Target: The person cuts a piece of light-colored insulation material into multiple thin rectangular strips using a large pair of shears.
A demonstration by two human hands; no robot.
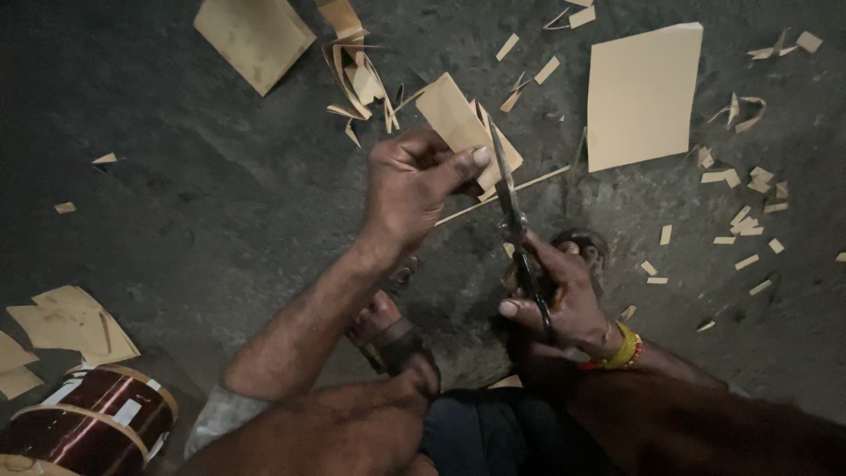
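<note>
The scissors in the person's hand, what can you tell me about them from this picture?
The scissors look like dark, worn metal, with long blades pointing away from the person and dark handles. The right hand grips the handles, thumb and fingers wrapped round them. The blades meet the edge of a tan paper piece that the left hand pinches above the grey floor. How far they are open is unclear.
</note>
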